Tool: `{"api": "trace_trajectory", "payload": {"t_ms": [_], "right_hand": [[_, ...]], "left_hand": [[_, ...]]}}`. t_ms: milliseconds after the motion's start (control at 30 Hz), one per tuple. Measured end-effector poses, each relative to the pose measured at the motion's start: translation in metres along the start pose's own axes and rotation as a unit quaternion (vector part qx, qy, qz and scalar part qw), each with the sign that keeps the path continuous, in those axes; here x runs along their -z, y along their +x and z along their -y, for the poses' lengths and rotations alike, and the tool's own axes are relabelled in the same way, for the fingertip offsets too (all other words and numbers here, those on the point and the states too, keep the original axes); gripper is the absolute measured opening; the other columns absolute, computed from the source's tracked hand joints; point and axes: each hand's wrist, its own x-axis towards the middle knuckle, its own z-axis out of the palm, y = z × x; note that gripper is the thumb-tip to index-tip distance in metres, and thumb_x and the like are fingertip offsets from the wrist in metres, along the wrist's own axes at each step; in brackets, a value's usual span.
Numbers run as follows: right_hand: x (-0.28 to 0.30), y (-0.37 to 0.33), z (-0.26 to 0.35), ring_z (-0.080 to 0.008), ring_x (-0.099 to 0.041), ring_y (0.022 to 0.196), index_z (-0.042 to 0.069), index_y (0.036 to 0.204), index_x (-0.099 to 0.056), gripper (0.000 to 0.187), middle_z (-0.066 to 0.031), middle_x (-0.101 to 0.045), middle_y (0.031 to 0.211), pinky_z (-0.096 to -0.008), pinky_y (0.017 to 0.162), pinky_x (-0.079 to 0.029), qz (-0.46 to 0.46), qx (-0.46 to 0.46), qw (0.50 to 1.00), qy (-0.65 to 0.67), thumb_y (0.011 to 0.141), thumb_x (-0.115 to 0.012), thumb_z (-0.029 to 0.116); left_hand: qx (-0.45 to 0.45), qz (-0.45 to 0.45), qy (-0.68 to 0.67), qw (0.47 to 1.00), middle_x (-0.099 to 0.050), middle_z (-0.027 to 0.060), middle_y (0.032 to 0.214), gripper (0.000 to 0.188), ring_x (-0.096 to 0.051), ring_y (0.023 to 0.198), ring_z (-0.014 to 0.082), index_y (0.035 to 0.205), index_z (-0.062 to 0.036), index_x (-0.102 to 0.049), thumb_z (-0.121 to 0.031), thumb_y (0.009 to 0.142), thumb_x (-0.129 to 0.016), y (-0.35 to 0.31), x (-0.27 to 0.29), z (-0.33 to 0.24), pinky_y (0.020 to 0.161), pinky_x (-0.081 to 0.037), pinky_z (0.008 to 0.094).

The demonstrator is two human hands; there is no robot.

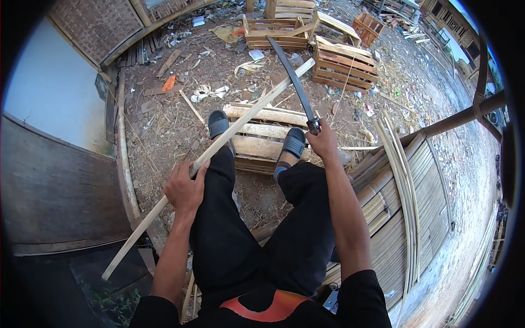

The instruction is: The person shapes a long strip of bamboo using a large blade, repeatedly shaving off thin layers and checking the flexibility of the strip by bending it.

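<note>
My left hand [185, 188] is closed around a long pale wooden strip [249, 116], which slants from the lower left up to the far middle. In my right hand [324, 142] is the dark handle of a machete [290, 71]. Its long, curved dark blade points away from me and crosses the strip near the far end; whether the two touch, I cannot tell. Below the strip lies a slatted wooden crate [257, 146], with my sandalled feet resting on it.
More slatted crates [344, 64] lie on the littered dirt ahead. To the right is a bamboo-slat platform [391, 218] with several long thin strips [402, 191] on it. A dark wooden panel [60, 191] and a white wall [54, 93] stand on the left.
</note>
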Motion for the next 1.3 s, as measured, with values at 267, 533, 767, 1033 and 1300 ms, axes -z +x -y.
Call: {"api": "trace_trajectory", "payload": {"t_ms": [267, 533, 767, 1033, 1300], "right_hand": [[-0.001, -0.004, 0.016, -0.011, -0.057, 0.055, -0.001, 0.095, -0.061, 0.023, -0.0038, -0.057, 0.068, -0.0291, 0.05, -0.051, 0.106, -0.051, 0.937, 0.329, 0.08, -0.063, 0.015], [-0.005, -0.007, 0.03, -0.0115, -0.052, 0.046, 0.005, 0.074, -0.053, 0.019, -0.0027, -0.053, 0.059, -0.0289, 0.042, -0.045, 0.117, -0.172, 0.906, 0.368, 0.085, -0.062, 0.019], [-0.02, -0.004, 0.016, -0.0155, -0.054, 0.043, -0.001, 0.074, -0.058, 0.022, -0.0077, -0.056, 0.057, -0.0327, 0.042, -0.045, 0.081, -0.126, 0.949, 0.278, 0.078, -0.067, 0.019], [-0.021, 0.0, 0.019, -0.0247, -0.063, 0.056, -0.003, 0.08, -0.06, 0.025, -0.0137, -0.06, 0.063, -0.0395, 0.053, -0.049, 0.132, -0.081, 0.97, 0.185, 0.074, -0.067, 0.02], [-0.015, -0.002, 0.025, -0.0235, -0.06, 0.051, -0.003, 0.077, -0.059, 0.023, -0.0138, -0.06, 0.062, -0.0378, 0.049, -0.047, 0.134, -0.061, 0.978, 0.15, 0.074, -0.063, 0.019]], "left_hand": [[0.053, 0.033, -0.038, 0.997, -0.066, 0.0102, 0.079, 0.037, -0.065, 0.074, 0.0325, 0.089, -0.0081, -0.067, -0.044, 0.081, -0.073, 0.003, -0.002, -0.004, 0.065, -0.047, 0.0443], [0.027, 0.023, -0.02, 0.999, -0.066, 0.0094, 0.078, 0.036, -0.065, 0.071, 0.0316, 0.087, -0.0091, -0.067, -0.043, 0.08, -0.075, 0.003, 0.0, -0.003, 0.062, -0.047, 0.0434], [0.048, 0.023, -0.044, 0.998, -0.067, 0.0104, 0.078, 0.035, -0.065, 0.071, 0.0328, 0.089, -0.009, -0.067, -0.043, 0.082, -0.073, 0.001, -0.004, -0.003, 0.062, -0.048, 0.0442], [0.051, 0.022, -0.035, 0.998, -0.066, 0.0117, 0.078, 0.035, -0.065, 0.072, 0.0351, 0.089, -0.0086, -0.065, -0.043, 0.084, -0.071, 0.003, -0.006, -0.002, 0.062, -0.047, 0.0459], [0.044, 0.023, -0.03, 0.998, -0.066, 0.0099, 0.077, 0.034, -0.065, 0.071, 0.0334, 0.09, -0.0085, -0.066, -0.041, 0.083, -0.072, 0.004, -0.006, -0.004, 0.064, -0.047, 0.0441]]}}
